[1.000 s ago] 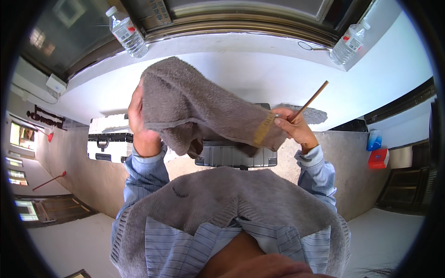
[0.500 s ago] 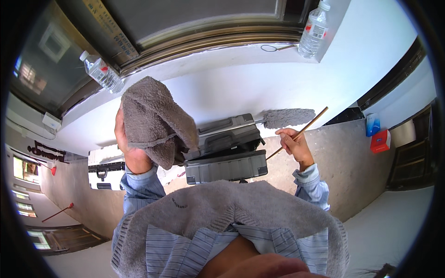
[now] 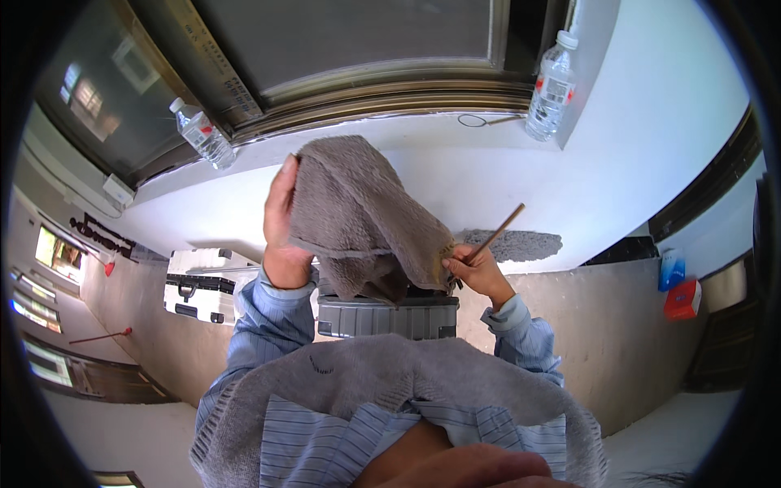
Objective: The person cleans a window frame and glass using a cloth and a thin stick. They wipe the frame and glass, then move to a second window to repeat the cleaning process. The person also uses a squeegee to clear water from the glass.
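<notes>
A grey-brown towel point(image 3: 346, 195) hangs bunched in front of me, draped over my left hand point(image 3: 281, 228). That hand is closed on it, with the thumb showing at the towel's left edge and the other fingers hidden. My right hand point(image 3: 482, 270) pinches a thin brown wooden stick point(image 3: 500, 226), which slants up to the right. Its fingertips are at the towel's lower right corner, where a yellowish patch shows. Whether they also grip the cloth I cannot tell. Below the towel stands a dark grey hard case point(image 3: 386, 317), partly covered by it.
Clear plastic bottles, one at left point(image 3: 203, 134) and another at right point(image 3: 553, 89), stand on the window sill with a wire loop point(image 3: 472, 120). A fluffy grey duster head point(image 3: 521, 244) lies behind my right hand. A white case point(image 3: 199, 285) is at left; a red box point(image 3: 682, 299) at right.
My left hand has carried the towel to the right. My right hand has moved slightly left with the stick, so its fingertips meet the towel's corner. The towel covers more of the grey case.
</notes>
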A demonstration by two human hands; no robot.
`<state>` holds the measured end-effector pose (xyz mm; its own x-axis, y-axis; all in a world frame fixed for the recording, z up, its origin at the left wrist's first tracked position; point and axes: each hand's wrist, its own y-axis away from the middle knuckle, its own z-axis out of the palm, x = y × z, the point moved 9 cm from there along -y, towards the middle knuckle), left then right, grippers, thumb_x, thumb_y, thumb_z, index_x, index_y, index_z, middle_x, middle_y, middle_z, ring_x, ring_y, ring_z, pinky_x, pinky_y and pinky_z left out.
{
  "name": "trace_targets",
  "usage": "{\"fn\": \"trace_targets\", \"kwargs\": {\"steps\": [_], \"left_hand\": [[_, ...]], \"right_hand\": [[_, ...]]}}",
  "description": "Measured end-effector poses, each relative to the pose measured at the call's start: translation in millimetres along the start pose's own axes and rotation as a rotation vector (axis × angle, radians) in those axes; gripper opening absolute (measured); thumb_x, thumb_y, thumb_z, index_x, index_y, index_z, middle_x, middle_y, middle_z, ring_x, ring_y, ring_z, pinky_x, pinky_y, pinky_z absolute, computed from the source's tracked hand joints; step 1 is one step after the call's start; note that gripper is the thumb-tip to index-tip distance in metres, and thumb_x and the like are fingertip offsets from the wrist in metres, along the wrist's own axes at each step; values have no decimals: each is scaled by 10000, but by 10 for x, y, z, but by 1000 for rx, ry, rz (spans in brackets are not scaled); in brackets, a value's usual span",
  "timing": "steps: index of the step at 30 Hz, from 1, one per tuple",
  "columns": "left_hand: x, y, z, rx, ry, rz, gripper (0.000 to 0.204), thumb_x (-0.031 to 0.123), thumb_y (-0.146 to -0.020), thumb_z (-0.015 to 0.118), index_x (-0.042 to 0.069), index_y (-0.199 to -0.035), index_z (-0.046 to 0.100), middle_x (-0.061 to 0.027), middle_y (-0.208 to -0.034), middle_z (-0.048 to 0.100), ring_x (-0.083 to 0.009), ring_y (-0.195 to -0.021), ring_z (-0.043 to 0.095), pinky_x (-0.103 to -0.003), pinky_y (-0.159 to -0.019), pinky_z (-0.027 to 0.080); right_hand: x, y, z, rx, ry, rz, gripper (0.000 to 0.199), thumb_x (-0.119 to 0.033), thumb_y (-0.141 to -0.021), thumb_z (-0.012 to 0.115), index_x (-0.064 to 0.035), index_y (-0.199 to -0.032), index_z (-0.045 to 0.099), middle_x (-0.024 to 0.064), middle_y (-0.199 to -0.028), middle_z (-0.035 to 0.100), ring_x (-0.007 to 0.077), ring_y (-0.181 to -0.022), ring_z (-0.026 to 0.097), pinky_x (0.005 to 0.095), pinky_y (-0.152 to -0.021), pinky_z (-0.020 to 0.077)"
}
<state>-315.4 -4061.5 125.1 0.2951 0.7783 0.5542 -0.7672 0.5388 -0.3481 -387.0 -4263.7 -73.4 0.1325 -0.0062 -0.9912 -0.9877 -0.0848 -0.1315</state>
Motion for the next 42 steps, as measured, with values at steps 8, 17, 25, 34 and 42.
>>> {"fn": "trace_targets", "kwargs": {"steps": [8, 17, 25, 34, 42], "left_hand": [[-188, 21, -410, -19, -563, -159, 263, 185, -897, 590, 14, -1095, 560, -61, -990, 612, -114, -879, 570, -254, -802, 466], [-511, -252, -246, -250, -1100, -42, 223, 112, -859, 631, 6, -1053, 597, -43, -927, 619, -105, -864, 563, -251, -766, 458], [-1377, -573, 168, -613, -1008, -278, 258, 210, -893, 591, 1, -1042, 622, -76, -1002, 637, -141, -905, 575, -289, -797, 460], [-1988, -2001, 717, 16, -1516, 395, 909, 378, -720, 750, -34, -1371, 267, -231, -1301, 458, -321, -1186, 475, -372, -994, 382], [-2367, -2505, 680, 161, -1404, 310, 954, 363, -681, 778, -30, -1370, 248, -233, -1234, 499, -349, -1147, 503, -374, -990, 386]], "right_hand": [[-457, 52, -530, 79, -106, 22, 219, -106, -870, 594, -38, -667, 550, -54, -509, 433, 26, -443, 364, 205, -401, 254], [-1694, 82, -456, 164, -242, -243, 188, -137, -838, 607, 50, -836, 619, 111, -718, 633, 131, -608, 581, 250, -548, 458], [-2494, 1312, -1682, 855, 552, -856, 365, -248, -918, 517, 42, -1140, 526, 167, -1035, 618, 246, -898, 627, 341, -792, 527], [-3361, 1567, -2139, 740, 755, -834, 376, -247, -934, 512, 43, -1174, 499, 120, -1057, 602, 185, -897, 613, 280, -754, 521], [-2600, 1923, -3246, 593, 260, -629, 386, -321, -949, 428, 13, -1135, 483, 108, -991, 591, 186, -835, 602, 287, -730, 512]]}}
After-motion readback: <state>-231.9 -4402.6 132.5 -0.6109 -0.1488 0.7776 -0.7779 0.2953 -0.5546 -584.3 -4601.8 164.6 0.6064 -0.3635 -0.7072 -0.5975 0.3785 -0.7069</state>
